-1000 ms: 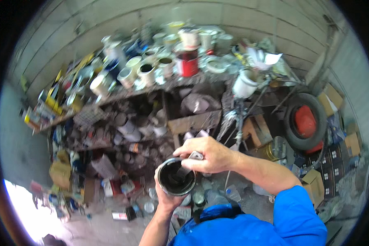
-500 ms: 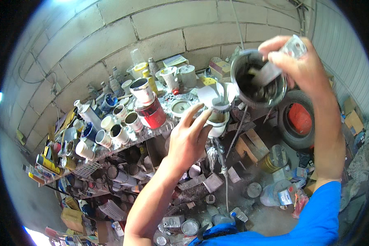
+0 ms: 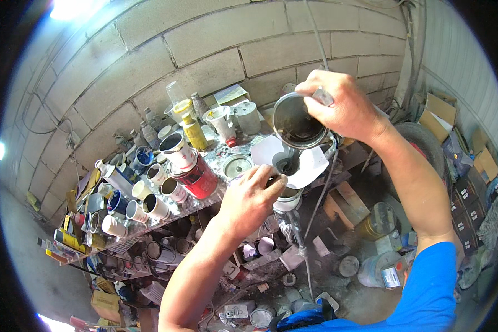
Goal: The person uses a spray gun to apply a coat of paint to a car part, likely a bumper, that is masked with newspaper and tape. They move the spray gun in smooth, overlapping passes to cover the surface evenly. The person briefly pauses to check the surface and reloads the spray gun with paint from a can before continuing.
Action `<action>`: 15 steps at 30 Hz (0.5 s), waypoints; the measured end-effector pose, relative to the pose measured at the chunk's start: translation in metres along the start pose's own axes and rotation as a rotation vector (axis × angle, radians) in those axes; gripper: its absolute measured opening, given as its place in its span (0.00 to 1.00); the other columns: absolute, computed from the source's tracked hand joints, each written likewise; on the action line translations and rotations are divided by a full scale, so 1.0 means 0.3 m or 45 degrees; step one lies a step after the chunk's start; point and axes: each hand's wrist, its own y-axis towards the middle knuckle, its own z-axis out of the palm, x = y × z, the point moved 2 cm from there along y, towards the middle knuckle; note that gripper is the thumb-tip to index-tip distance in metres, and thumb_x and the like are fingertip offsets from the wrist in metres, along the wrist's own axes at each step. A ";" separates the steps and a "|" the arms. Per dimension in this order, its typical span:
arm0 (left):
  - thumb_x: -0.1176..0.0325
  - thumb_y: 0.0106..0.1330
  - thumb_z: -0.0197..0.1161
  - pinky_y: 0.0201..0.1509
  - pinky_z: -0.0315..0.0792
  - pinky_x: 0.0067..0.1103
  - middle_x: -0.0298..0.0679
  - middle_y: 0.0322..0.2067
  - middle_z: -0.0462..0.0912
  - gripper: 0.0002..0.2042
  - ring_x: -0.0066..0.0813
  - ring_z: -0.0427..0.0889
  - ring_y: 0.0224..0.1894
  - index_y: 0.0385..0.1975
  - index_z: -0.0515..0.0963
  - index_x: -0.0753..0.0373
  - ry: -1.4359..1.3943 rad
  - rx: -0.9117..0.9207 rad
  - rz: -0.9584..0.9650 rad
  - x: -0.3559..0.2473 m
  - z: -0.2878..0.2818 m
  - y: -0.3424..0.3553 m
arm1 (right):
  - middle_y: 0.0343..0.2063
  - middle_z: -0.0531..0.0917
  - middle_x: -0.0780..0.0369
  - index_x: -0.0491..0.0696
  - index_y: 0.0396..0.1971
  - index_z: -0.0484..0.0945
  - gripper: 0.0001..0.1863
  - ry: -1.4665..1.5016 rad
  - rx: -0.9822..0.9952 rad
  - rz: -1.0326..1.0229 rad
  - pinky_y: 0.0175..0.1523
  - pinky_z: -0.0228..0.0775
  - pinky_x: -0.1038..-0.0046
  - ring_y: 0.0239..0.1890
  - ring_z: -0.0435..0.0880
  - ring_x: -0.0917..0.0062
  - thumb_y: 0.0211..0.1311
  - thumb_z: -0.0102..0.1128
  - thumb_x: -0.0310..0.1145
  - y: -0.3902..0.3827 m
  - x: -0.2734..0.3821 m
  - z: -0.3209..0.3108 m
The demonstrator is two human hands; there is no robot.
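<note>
My right hand (image 3: 346, 105) grips a metal pot (image 3: 282, 124) by its rim. The pot is tilted over a white paper strainer (image 3: 314, 167), and dark liquid coats its inside. The end of a clear stirring stick (image 3: 323, 97) sticks out between the fingers of that hand. Grey-dark liquid (image 3: 288, 160) shows in the strainer's middle. Below the strainer stands the light cup of a spray gun (image 3: 288, 202). My left hand (image 3: 249, 199) has its fingers closed at the strainer's near left edge and seems to pinch it; the fingertips are partly hidden.
To the left a bench holds a red can (image 3: 198, 180) with a white tub (image 3: 178, 152) on it, a round lid (image 3: 238, 165), a yellow bottle (image 3: 193, 133) and several paint cups. A hose (image 3: 305, 271) hangs below the gun. A tire (image 3: 420, 149) stands right, behind my forearm.
The metal pot has moved left and down over the strainer and tipped. My right hand has gone with it, the stick now mostly hidden. My left hand's fingers have closed at the strainer.
</note>
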 end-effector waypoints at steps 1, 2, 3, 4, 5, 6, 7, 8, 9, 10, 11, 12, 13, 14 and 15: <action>0.72 0.59 0.61 0.43 0.77 0.34 0.41 0.40 0.76 0.13 0.42 0.80 0.44 0.45 0.79 0.58 -0.005 0.000 -0.002 -0.001 0.000 0.000 | 0.28 0.83 0.53 0.42 0.31 0.81 0.06 -0.032 -0.001 -0.095 0.41 0.77 0.60 0.33 0.84 0.55 0.56 0.58 0.27 -0.005 0.006 0.011; 0.73 0.59 0.61 0.43 0.77 0.34 0.41 0.40 0.76 0.13 0.42 0.80 0.44 0.45 0.79 0.58 -0.011 0.000 -0.006 0.000 0.001 -0.002 | 0.29 0.81 0.55 0.44 0.31 0.80 0.05 -0.052 0.013 -0.121 0.40 0.77 0.60 0.33 0.83 0.56 0.57 0.57 0.27 -0.010 0.009 0.025; 0.73 0.59 0.61 0.43 0.77 0.34 0.41 0.40 0.76 0.13 0.42 0.80 0.44 0.45 0.79 0.58 -0.019 0.000 -0.012 0.001 0.002 -0.003 | 0.30 0.81 0.55 0.44 0.32 0.81 0.05 -0.082 0.028 -0.132 0.40 0.77 0.60 0.33 0.84 0.57 0.57 0.58 0.27 -0.013 0.009 0.032; 0.73 0.58 0.61 0.43 0.77 0.33 0.41 0.41 0.76 0.14 0.42 0.80 0.44 0.45 0.79 0.58 -0.016 -0.003 -0.009 0.001 0.005 -0.004 | 0.30 0.81 0.55 0.44 0.32 0.81 0.05 -0.112 0.041 -0.139 0.40 0.78 0.61 0.33 0.84 0.58 0.57 0.58 0.27 -0.016 0.009 0.041; 0.73 0.58 0.61 0.42 0.77 0.33 0.41 0.41 0.76 0.14 0.41 0.80 0.44 0.45 0.79 0.59 -0.016 -0.008 -0.006 0.002 0.007 -0.006 | 0.30 0.81 0.55 0.45 0.33 0.81 0.05 -0.138 0.052 -0.154 0.40 0.78 0.61 0.33 0.84 0.59 0.58 0.58 0.27 -0.019 0.009 0.045; 0.74 0.57 0.61 0.42 0.77 0.33 0.41 0.41 0.76 0.15 0.41 0.80 0.44 0.45 0.79 0.59 -0.017 -0.004 -0.004 0.003 0.011 -0.006 | 0.31 0.80 0.56 0.45 0.34 0.81 0.05 -0.151 0.051 -0.163 0.39 0.79 0.63 0.32 0.84 0.60 0.58 0.59 0.28 -0.020 0.007 0.050; 0.74 0.57 0.62 0.42 0.78 0.33 0.41 0.41 0.77 0.15 0.41 0.80 0.44 0.46 0.79 0.59 -0.022 -0.009 -0.006 0.004 0.011 -0.009 | 0.31 0.80 0.56 0.45 0.34 0.81 0.05 -0.159 0.055 -0.165 0.38 0.79 0.63 0.32 0.84 0.60 0.58 0.59 0.27 -0.021 0.007 0.053; 0.74 0.56 0.62 0.42 0.78 0.32 0.40 0.41 0.77 0.16 0.41 0.80 0.44 0.46 0.79 0.59 -0.029 -0.006 -0.010 0.005 0.012 -0.012 | 0.31 0.80 0.56 0.45 0.34 0.81 0.05 -0.163 0.057 -0.165 0.38 0.79 0.63 0.32 0.84 0.60 0.58 0.60 0.27 -0.022 0.006 0.055; 0.75 0.56 0.62 0.42 0.78 0.32 0.40 0.41 0.77 0.16 0.41 0.80 0.44 0.46 0.79 0.60 -0.036 -0.003 -0.016 0.005 0.012 -0.014 | 0.31 0.80 0.56 0.45 0.34 0.80 0.05 -0.164 0.056 -0.166 0.38 0.79 0.63 0.32 0.84 0.60 0.58 0.60 0.27 -0.023 0.007 0.057; 0.75 0.55 0.62 0.42 0.78 0.32 0.40 0.42 0.77 0.17 0.41 0.80 0.44 0.47 0.79 0.60 -0.032 -0.006 -0.015 0.004 0.012 -0.016 | 0.31 0.80 0.56 0.45 0.34 0.80 0.06 -0.170 0.063 -0.174 0.37 0.79 0.63 0.31 0.84 0.60 0.58 0.60 0.27 -0.023 0.008 0.058; 0.75 0.55 0.62 0.42 0.78 0.32 0.40 0.42 0.77 0.17 0.41 0.80 0.44 0.47 0.79 0.60 -0.028 -0.008 -0.012 0.003 0.011 -0.017 | 0.31 0.80 0.56 0.45 0.34 0.80 0.06 -0.175 0.065 -0.179 0.37 0.79 0.64 0.31 0.84 0.60 0.58 0.60 0.27 -0.023 0.009 0.060; 0.75 0.55 0.62 0.42 0.78 0.32 0.40 0.42 0.77 0.17 0.41 0.80 0.44 0.47 0.79 0.60 -0.026 -0.008 -0.013 0.002 0.011 -0.016 | 0.31 0.80 0.57 0.45 0.35 0.80 0.06 -0.180 0.067 -0.186 0.37 0.79 0.64 0.31 0.84 0.60 0.58 0.60 0.28 -0.024 0.012 0.060; 0.75 0.55 0.62 0.42 0.78 0.32 0.40 0.42 0.77 0.17 0.41 0.80 0.44 0.47 0.79 0.60 -0.025 -0.014 -0.013 0.001 0.010 -0.017 | 0.32 0.81 0.56 0.44 0.37 0.80 0.08 -0.185 0.089 -0.179 0.37 0.79 0.65 0.32 0.84 0.60 0.57 0.61 0.25 -0.025 0.013 0.062; 0.75 0.55 0.62 0.42 0.78 0.32 0.40 0.42 0.77 0.17 0.41 0.80 0.44 0.47 0.79 0.60 -0.027 -0.016 -0.016 -0.001 0.010 -0.017 | 0.34 0.81 0.56 0.42 0.39 0.80 0.10 -0.190 0.112 -0.170 0.37 0.78 0.65 0.32 0.84 0.61 0.56 0.61 0.23 -0.026 0.015 0.063; 0.75 0.55 0.62 0.42 0.78 0.32 0.40 0.42 0.77 0.17 0.41 0.80 0.44 0.47 0.79 0.60 -0.029 -0.017 -0.018 -0.002 0.011 -0.016 | 0.35 0.81 0.56 0.40 0.42 0.80 0.13 -0.196 0.134 -0.161 0.37 0.77 0.66 0.33 0.84 0.61 0.54 0.61 0.21 -0.028 0.017 0.065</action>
